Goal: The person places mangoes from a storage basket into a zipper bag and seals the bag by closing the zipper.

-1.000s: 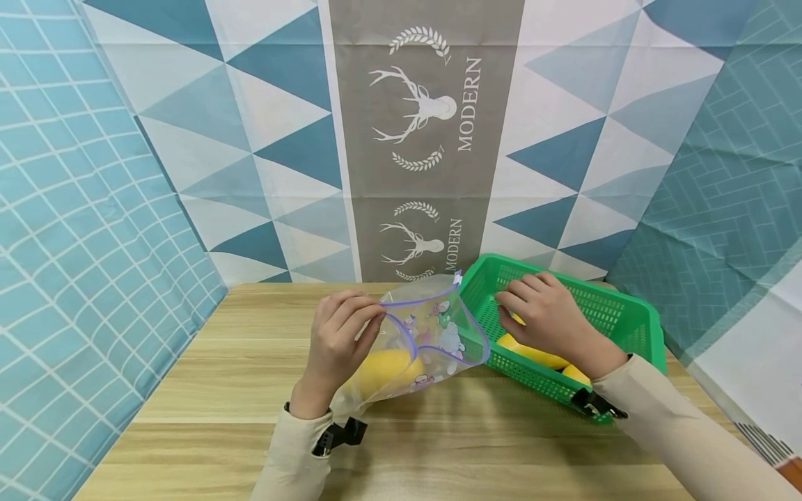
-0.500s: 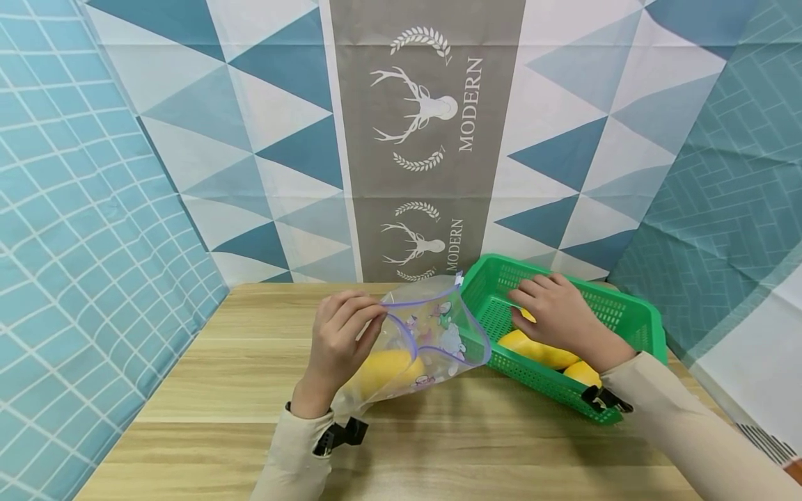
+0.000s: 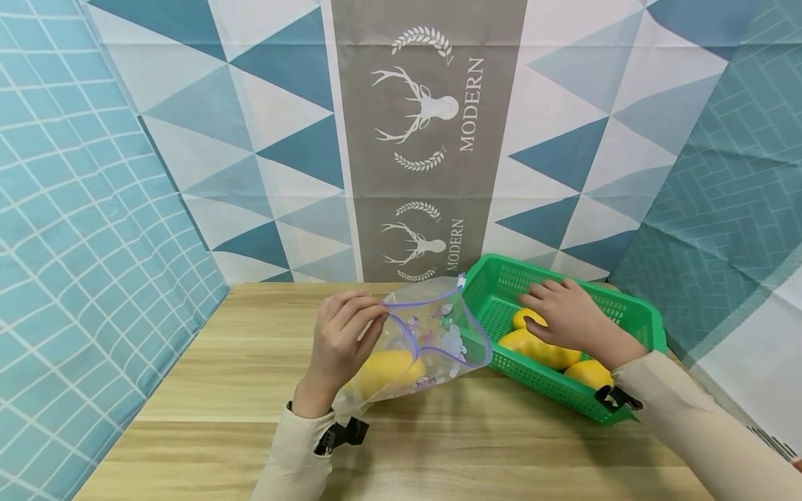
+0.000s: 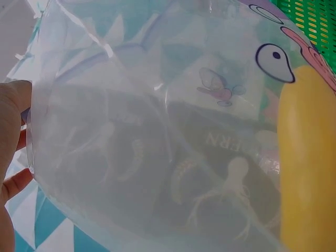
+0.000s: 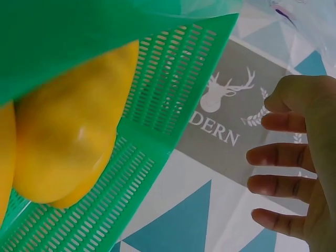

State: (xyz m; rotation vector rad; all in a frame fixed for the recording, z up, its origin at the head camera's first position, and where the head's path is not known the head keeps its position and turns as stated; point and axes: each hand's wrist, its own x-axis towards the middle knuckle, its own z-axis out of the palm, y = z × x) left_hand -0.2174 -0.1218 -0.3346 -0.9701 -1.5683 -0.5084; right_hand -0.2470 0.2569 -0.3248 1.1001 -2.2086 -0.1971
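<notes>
My left hand (image 3: 341, 341) pinches the purple-edged rim of a clear zip bag (image 3: 452, 341) printed with cartoon figures. The bag's mouth gapes toward the right. Inside it lies a long, smooth yellow fruit-like piece (image 4: 307, 163), its kind unclear. My right hand (image 3: 567, 316) hovers over the green basket (image 3: 655, 330), fingers spread and holding nothing in the right wrist view. Below that hand, the basket holds a large bulging yellow fruit (image 3: 540, 349), a rounder yellow one (image 3: 589, 374) nearer the front, and a small yellow one (image 3: 526, 319) partly hidden by the fingers.
The basket has perforated walls and stands at the right of the wooden table (image 3: 225, 390), close to the back wall (image 3: 426, 139). The bag's right edge meets the basket's left side in the head view. A blue tiled-pattern sheet (image 3: 81, 209) borders the left.
My right hand has moved right and slightly away over the basket, uncovering more of the yellow fruits. The left hand and the bag have stayed nearly still.
</notes>
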